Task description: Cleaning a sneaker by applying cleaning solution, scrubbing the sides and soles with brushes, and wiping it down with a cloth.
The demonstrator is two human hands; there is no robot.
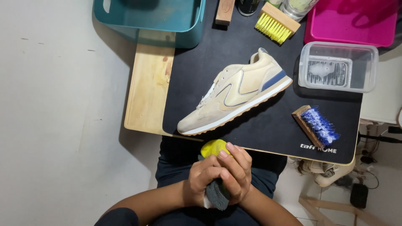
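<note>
Item: 1 beige suede running shoe with a navy heel patch, white midsole and tan outsole, lying on its side, toe toward the person, on a black mat over a wooden board.

Hands: left hand and right hand are clasped together below the mat's near edge, both wrapped around a yellow sponge and a grey cloth.

Progress, judged: the shoe looks dry and faintly soiled at the toe; no foam on it. Cleaning appears barely begun.

Nearby, untouched: 1 blue-bristle brush, 1 yellow-bristle brush, 1 clear tub holding foamy liquid, 1 teal bin, 1 pink tray.
</note>
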